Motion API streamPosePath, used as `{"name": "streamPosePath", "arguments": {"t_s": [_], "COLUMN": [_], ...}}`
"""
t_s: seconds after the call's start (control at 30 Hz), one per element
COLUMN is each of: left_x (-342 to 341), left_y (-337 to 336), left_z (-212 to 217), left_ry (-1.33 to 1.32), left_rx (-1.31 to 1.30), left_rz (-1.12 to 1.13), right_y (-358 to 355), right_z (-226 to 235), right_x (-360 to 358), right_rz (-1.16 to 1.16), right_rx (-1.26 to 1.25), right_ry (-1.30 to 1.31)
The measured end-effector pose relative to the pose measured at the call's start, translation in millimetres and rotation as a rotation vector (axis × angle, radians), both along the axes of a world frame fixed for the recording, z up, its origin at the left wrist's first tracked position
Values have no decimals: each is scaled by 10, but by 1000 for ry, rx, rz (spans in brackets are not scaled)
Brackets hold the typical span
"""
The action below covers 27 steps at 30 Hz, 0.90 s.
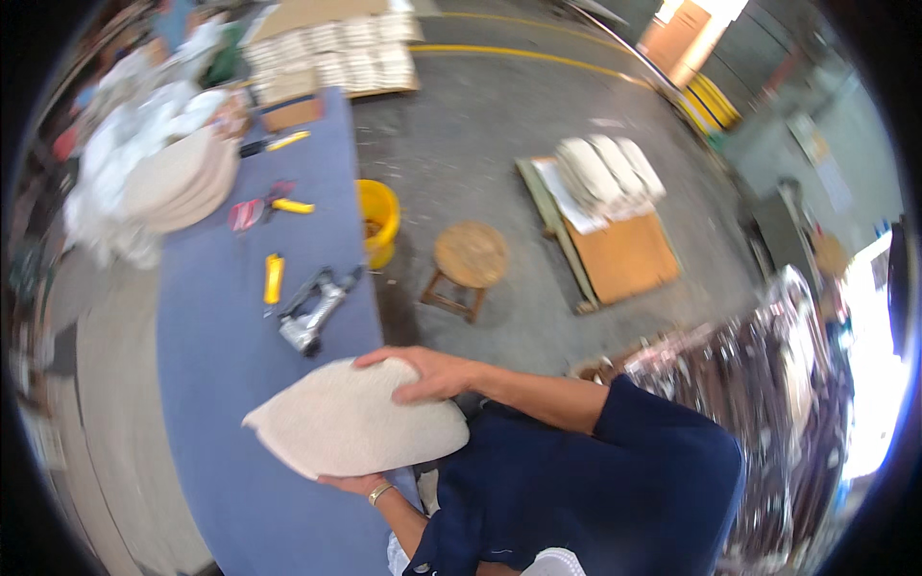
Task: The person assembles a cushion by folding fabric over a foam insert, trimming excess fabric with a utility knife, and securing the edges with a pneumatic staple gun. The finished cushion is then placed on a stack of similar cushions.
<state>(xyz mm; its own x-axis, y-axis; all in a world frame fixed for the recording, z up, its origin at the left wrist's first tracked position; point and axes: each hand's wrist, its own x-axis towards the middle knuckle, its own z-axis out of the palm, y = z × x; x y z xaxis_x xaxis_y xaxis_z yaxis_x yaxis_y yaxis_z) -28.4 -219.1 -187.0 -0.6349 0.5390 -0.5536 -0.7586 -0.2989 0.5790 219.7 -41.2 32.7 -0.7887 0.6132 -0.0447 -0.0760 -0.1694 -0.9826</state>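
A cream textile mat (355,422) with a curved outline and a pointed far-left corner is tilted over the near part of the blue-covered table (240,499). My right hand (423,374) grips its upper right edge, thumb on the face, the other fingers at the edge and partly hidden. At the lower edge my left hand (353,483), with a watch on the wrist, supports it, most of its fingers out of sight underneath. Just beyond the mat lies a silver and black staple gun (315,312), touched by neither hand.
Cutters with yellow handles (274,278) and red-handled scissors (246,214) lie farther up the table. Similar mats (187,182) are stacked at left. Beside the table stand a yellow bucket (381,216) and wooden stool (471,254). A pallet (624,259) bears cream bundles.
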Motion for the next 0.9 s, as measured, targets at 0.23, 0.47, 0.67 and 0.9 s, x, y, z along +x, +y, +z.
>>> {"name": "streamPosePath", "arguments": {"t_s": [0.23,0.47,0.67,0.9], "left_x": [480,1085,2737,4329], "left_y": [292,1048,1925,2777], "left_z": [836,1337,1396,1622], "left_ry": [222,267,270,212], "left_rx": [115,171,172,283], "left_rz": [-91,-274,-535,-854], "right_y": [-401,-431,-338,-645], "right_z": [56,-581,-884,-863], "right_x": [1084,2463,3709,4960], "right_rz": [-100,-534,-1332,-1756], "right_rx": [-32,-183,-342,-146], "right_ry": [99,-295,-264,-91]}}
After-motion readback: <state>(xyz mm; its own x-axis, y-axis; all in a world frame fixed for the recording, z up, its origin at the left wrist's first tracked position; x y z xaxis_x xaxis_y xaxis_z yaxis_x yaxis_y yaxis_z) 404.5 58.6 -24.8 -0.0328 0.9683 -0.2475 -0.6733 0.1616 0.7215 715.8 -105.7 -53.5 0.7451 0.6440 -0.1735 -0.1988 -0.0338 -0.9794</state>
